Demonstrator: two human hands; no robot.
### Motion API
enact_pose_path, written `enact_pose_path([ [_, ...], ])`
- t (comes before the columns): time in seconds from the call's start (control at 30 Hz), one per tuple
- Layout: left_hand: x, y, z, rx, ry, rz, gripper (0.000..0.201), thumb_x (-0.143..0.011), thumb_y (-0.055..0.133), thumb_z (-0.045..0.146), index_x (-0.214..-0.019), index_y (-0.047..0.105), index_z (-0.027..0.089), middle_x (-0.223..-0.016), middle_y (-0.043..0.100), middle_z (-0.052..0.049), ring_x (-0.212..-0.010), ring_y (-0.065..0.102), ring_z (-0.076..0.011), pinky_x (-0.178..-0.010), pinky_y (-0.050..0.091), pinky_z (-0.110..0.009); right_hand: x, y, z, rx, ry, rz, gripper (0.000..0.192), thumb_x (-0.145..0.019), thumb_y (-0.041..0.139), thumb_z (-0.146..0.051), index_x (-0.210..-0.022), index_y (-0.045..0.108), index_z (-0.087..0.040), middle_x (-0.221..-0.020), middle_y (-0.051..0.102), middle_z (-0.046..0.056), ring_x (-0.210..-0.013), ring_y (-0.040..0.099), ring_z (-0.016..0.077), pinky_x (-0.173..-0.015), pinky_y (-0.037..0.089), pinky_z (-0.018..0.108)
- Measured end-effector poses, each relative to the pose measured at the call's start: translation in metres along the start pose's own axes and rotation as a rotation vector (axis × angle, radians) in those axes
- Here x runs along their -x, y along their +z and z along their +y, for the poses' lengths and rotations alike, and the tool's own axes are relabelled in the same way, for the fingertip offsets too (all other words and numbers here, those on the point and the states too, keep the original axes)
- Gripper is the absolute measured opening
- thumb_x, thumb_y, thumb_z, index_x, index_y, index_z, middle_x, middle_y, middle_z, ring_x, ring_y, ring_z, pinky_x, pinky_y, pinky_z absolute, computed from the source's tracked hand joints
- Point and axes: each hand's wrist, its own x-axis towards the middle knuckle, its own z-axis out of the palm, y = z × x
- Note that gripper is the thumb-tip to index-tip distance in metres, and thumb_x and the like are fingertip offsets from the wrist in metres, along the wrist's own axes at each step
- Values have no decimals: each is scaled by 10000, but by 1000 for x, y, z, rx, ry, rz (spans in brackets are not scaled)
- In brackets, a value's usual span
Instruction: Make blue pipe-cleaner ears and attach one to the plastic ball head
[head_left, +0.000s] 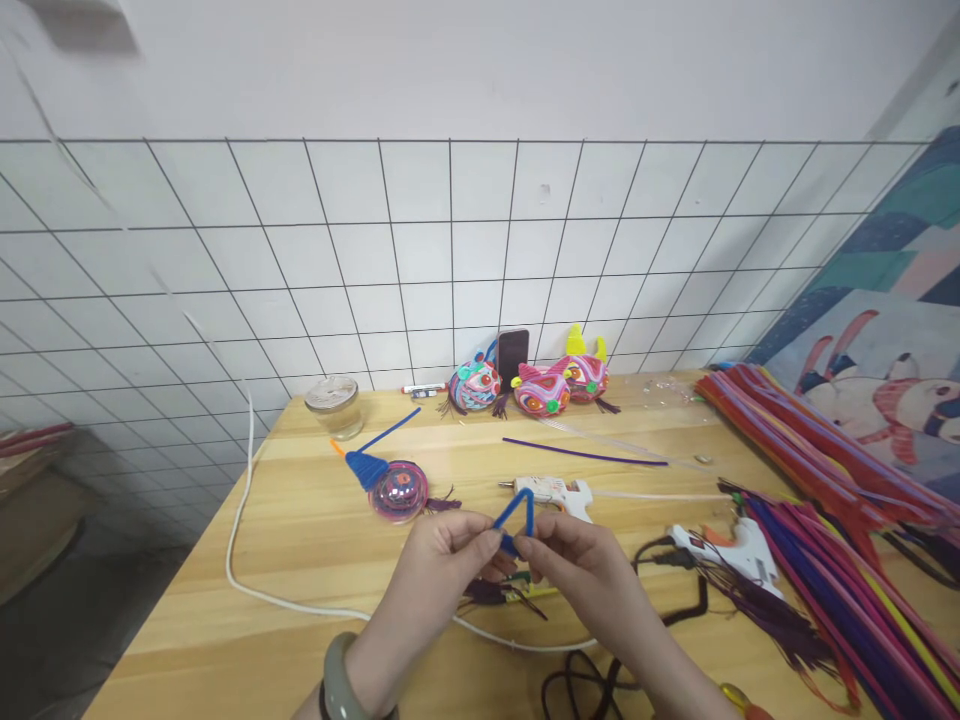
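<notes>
A blue pipe cleaner (529,512), bent into a triangle, is pinched between both hands above the table. My left hand (461,545) grips its lower left corner with thumb and finger. On the lower right corner, my right hand (577,555) closes the same way. Just behind the hands lies a white glue gun (551,492). To the left rests a round pink and purple craft piece (399,490) with a dark tassel, and a blue wound triangle (366,468) with an orange tip touches it. A dark tasselled item under my hands is partly hidden.
Bundles of coloured pipe cleaners (840,570) fill the right side, near a second glue gun (731,550). Decorated round ornaments (541,392) and a phone (513,352) stand along the tiled wall. A glass jar (334,408) sits back left. A white cable (300,602) crosses the table.
</notes>
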Motion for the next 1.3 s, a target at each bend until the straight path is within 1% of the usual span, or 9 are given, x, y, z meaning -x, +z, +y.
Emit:
enact_pose_path([
  [0.1, -1, -1, -1, 21, -15, -2, 235, -693, 638, 346, -750, 680, 122, -660, 690, -57, -612, 619, -147, -589, 482, -239, -1, 1, -1, 4, 17, 33, 293, -687, 633, -439, -626, 629, -153, -525, 510, -24, -503, 431, 102, -479, 345, 213],
  [0.23, -2, -2, -4, 68, -109, -41, 292, -698, 630, 388, -832, 659, 130, -726, 701, -78, -636, 634, -158, -580, 488, -245, -2, 1, -3, -30, 52, 59, 312, -646, 657, -468, -618, 632, -159, -516, 540, -22, -491, 451, 105, -483, 365, 218],
  [0.33, -3, -2, -8, 78, -123, -17, 275, -682, 647, 386, -747, 651, 118, -682, 696, -74, -603, 629, -144, -569, 486, -231, -3, 0, -2, -37, 56, 42, 317, -639, 664, -475, -600, 622, -163, -502, 543, -26, -480, 455, 104, -476, 364, 217],
  [0.4, -4, -3, -9, 87, -133, 9, 269, -670, 659, 384, -702, 644, 117, -652, 694, -69, -572, 625, -138, -556, 483, -228, -3, -2, 0, -37, 59, 21, 341, -684, 624, -484, -582, 612, -159, -496, 543, -21, -490, 470, 107, -491, 369, 218],
  [0.53, -5, -4, -9, 143, -151, 34, 296, -621, 696, 400, -687, 652, 114, -640, 696, -76, -580, 631, -159, -551, 485, -247, -2, -7, 5, -98, 107, -12, 411, -762, 520, -521, -632, 616, -144, -500, 563, -3, -482, 497, 112, -498, 382, 227],
  [0.73, -4, -3, -6, 174, -148, 43, 282, -618, 705, 381, -685, 657, 111, -623, 693, -72, -574, 626, -152, -545, 477, -239, -3, -6, 8, -95, 127, -60, 412, -753, 543, -509, -586, 612, -139, -473, 552, -9, -467, 475, 97, -488, 366, 212],
  [0.9, -3, -2, -5, 159, -154, 35, 271, -634, 694, 375, -664, 638, 111, -626, 693, -74, -574, 627, -150, -552, 479, -240, -3, -3, 7, -58, 118, -34, 373, -712, 598, -498, -618, 635, -138, -470, 539, -22, -460, 458, 93, -481, 351, 213],
  [1.1, -3, -1, -4, 171, -164, 15, 291, -661, 666, 396, -699, 641, 108, -642, 693, -88, -595, 638, -168, -552, 482, -248, -5, -1, 8, -62, 135, 20, 364, -645, 652, -504, -565, 594, -154, -469, 527, -35, -426, 440, 88, -453, 341, 216],
  [1.3, -3, -5, -5, 212, -115, -42, 317, -718, 612, 402, -804, 673, 104, -726, 697, -108, -657, 639, -171, -607, 494, -258, -5, -6, 14, -44, 114, 72, 334, -696, 627, -459, -566, 594, -153, -442, 510, -42, -433, 429, 89, -467, 313, 213],
])
